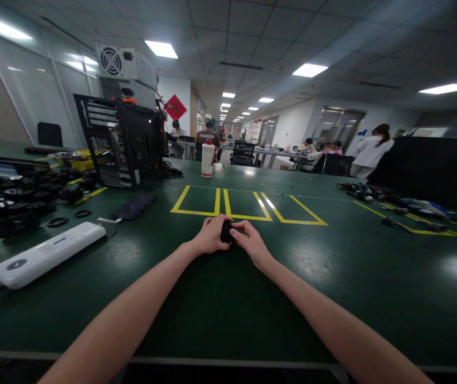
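Observation:
Both my hands meet over the green table (pixel 220 298), just in front of the yellow tape outlines. A small black round part (pixel 226 232) sits between them; its exact kind is too dark to make out. My left hand (pixel 212 234) wraps round its left side, fingers over the top and thumb below. On its right side, my right hand (pixel 250 242) pinches it with thumb and forefinger. Part of the black piece is covered by fingers.
Left lie a white power strip (pixel 48 253), black rings (pixel 57 222) and dark parts. Behind stands an open computer case (pixel 120 141) with power supplies (pixel 126 69) on top. A white cup (pixel 207 161) stands beyond the tape outlines (pixel 248 217). Cables (pixel 412 208) lie right. People work farther back.

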Available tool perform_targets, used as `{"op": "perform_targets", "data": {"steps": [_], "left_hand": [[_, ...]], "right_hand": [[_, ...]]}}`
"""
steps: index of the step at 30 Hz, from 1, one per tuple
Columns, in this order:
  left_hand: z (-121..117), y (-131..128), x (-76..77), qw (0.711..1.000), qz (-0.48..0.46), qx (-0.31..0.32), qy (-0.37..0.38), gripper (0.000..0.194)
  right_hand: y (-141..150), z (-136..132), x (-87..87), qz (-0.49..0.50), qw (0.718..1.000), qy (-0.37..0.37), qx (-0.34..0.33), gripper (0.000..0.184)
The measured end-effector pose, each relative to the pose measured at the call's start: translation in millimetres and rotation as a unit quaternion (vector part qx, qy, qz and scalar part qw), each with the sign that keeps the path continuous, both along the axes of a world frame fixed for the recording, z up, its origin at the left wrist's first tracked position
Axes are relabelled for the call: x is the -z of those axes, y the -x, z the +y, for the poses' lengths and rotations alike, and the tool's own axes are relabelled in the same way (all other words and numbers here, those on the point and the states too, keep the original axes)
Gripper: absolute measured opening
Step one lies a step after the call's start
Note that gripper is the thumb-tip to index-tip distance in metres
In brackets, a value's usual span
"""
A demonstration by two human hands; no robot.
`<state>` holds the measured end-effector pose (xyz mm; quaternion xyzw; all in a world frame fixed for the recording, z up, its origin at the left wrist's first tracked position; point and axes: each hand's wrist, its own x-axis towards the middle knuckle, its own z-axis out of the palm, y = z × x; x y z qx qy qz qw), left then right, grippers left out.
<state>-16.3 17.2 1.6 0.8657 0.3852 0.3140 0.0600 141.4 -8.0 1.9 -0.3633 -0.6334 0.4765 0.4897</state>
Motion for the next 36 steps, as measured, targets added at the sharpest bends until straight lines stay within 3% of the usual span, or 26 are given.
{"op": "perform_targets", "data": {"steps": [5,15,24,28,32,36], "left_hand": [[0.0,-0.6,0.0,1.000,0.001,-0.006,0.006,0.060],[1.8,-0.3,2.4,1.000,-0.002,0.000,0.000,0.058],[2.3,-1.2,3.2,1.000,-0.003,-0.007,0.007,0.060],[1.4,0.2,3.2,1.000,-0.008,-0.002,-0.002,0.060],[-0.2,1.5,2.6,1.000,-0.012,0.008,0.002,0.059],[-2.0,2.2,0.4,1.000,-0.013,0.014,0.008,0.058]], "right_hand": [[-0.4,12.5,7.4,-0.009,0.999,0.022,0.042,0.030],[-2.1,2.0,1.1,0.007,1.000,-0.005,-0.028,0.027],[-3.0,10.6,8.7,-0.006,1.000,0.018,0.011,0.030],[-4.3,11.5,9.2,-0.014,0.999,0.043,-0.009,0.033],[-4.1,6.1,4.9,0.007,0.999,0.019,-0.042,0.030],[-2.3,2.9,2.9,0.005,1.000,-0.003,-0.022,0.026]]}}
